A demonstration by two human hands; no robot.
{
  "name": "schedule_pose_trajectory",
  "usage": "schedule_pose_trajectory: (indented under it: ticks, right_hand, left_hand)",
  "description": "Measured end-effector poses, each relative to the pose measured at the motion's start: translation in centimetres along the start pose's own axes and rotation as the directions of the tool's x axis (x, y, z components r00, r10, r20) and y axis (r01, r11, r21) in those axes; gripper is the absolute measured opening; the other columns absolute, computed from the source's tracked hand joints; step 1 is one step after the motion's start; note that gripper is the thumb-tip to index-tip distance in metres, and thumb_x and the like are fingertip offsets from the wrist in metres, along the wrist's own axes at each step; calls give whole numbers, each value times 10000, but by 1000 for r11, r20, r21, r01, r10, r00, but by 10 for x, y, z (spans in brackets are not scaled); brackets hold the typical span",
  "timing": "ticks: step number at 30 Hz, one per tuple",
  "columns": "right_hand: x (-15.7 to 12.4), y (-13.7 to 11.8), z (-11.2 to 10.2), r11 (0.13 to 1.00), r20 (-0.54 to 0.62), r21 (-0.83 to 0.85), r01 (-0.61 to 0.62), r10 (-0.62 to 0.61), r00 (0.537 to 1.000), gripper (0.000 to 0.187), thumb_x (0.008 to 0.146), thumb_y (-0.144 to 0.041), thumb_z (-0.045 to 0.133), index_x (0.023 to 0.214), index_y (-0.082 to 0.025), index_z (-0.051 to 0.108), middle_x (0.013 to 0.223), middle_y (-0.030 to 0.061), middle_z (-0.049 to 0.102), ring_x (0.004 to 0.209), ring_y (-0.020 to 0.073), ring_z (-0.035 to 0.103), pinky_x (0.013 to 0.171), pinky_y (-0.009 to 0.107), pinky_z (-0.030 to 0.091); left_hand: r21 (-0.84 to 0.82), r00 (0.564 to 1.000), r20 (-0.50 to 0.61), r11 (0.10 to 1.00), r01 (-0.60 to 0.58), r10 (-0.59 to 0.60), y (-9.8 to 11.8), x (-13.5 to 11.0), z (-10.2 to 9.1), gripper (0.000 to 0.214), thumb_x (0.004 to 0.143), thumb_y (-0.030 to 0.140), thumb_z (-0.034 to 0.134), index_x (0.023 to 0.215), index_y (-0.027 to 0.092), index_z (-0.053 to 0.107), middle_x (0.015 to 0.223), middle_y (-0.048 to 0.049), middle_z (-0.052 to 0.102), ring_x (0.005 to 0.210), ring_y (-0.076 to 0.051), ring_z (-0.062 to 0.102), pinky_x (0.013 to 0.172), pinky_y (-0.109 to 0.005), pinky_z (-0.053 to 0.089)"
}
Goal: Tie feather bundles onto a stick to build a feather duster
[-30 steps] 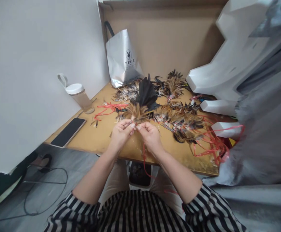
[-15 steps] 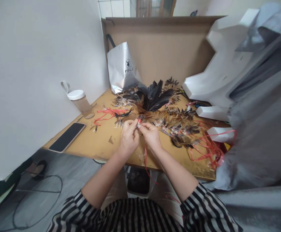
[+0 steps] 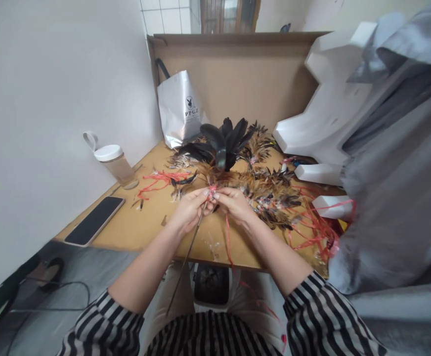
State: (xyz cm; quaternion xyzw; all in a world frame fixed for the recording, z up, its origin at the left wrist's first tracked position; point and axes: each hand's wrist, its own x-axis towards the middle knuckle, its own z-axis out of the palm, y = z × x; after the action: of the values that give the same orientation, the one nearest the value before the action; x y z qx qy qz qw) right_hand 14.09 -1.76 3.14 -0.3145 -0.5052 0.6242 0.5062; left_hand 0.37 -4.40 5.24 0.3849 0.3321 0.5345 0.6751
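Observation:
Both of my hands meet over the table, pinching the bound base of a feather bundle (image 3: pixel 221 148) with brown fluff low down and long black feathers fanned above. My left hand (image 3: pixel 192 210) grips it from the left, and a thin dark stick (image 3: pixel 188 257) runs from there down over my lap. My right hand (image 3: pixel 236 203) has thumb and fingers closed on the red ribbon (image 3: pixel 212 190) wrapped round the base. A loose tail of this ribbon hangs below the right hand past the table edge. Beside my right hand lies a row of brown feather bunches (image 3: pixel 275 193).
A phone (image 3: pixel 95 221) and a lidded cup (image 3: pixel 117 165) stand on the left. Red ribbon strips (image 3: pixel 159 183) lie nearby. A silver bag (image 3: pixel 178 111) leans at the back. White foam pieces (image 3: pixel 300 118), grey cloth (image 3: pixel 401 198) and tangled red ribbon (image 3: pixel 317 227) crowd the right.
The feather bundle has tipped up, its black feathers now fanned wider. The stick has come into view below my left hand. My hands remain together at the ribbon, slightly lower.

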Motion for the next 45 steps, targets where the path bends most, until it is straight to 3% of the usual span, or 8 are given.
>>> schedule_pose_trajectory:
  ticks: [5,14,19,28,32,36,41,45]
  right_hand:
    - [10,12,-8,998,-3,62,18,-17,1000,231,608,-326,728,763,-158,696,655,4,672,603,116,592,652,257,459]
    - [26,25,-8,987,-173,-122,101,-122,977,160,608,-305,705,639,-155,657,615,4,658,573,119,574,630,253,452]
    - [31,30,-12,988,-188,-122,98,-120,975,177,617,-319,695,646,-153,641,611,11,652,551,121,567,596,246,447]
    - [31,20,-24,947,-236,-321,22,-103,966,265,661,-416,652,653,-151,639,574,-17,597,515,90,481,535,214,371]
    - [28,15,-38,877,-178,-479,-45,-47,983,324,730,-441,574,578,-157,592,489,-34,524,435,72,402,465,204,303]
    - [23,8,-56,803,-171,-585,-112,13,985,345,733,-440,551,543,-154,572,461,-25,517,406,71,377,440,204,282]
    - [12,3,-81,720,-287,-687,-94,-151,946,282,706,-412,553,638,-146,617,560,2,583,509,107,473,514,215,344]
    - [-8,-6,-101,522,-377,-826,-213,-229,897,260,725,-376,518,676,-155,646,587,22,617,542,132,514,519,222,340]
  left_hand:
    - [-10,996,-67,998,-55,55,-10,12,2,339,592,250,760,878,91,671,634,-24,575,446,-20,402,358,-115,233]
    - [1,981,-191,1000,28,-27,-18,34,-12,275,537,211,784,751,78,674,576,-16,580,432,-19,423,358,-113,281]
    - [18,982,-90,985,170,-168,-18,50,-22,211,571,182,764,722,73,665,611,-42,608,502,-60,526,435,-140,411]
    - [-171,986,26,971,169,-167,-19,60,-33,129,652,120,694,739,57,622,639,-6,507,427,12,338,314,-73,214]
    - [-327,977,13,922,206,-214,-12,60,-42,26,750,52,565,747,78,570,664,-7,476,415,16,322,302,-56,210]
    - [-461,966,17,855,237,-259,-8,61,-47,142,829,22,411,819,85,538,673,-9,452,409,16,341,301,-45,222]
    - [-544,953,109,786,294,-282,-11,63,-56,195,884,63,326,899,92,519,690,-15,449,417,13,363,300,-41,233]
    - [-577,950,109,759,301,-294,-12,65,-59,185,894,85,327,877,98,511,689,-13,444,420,12,375,299,-42,240]
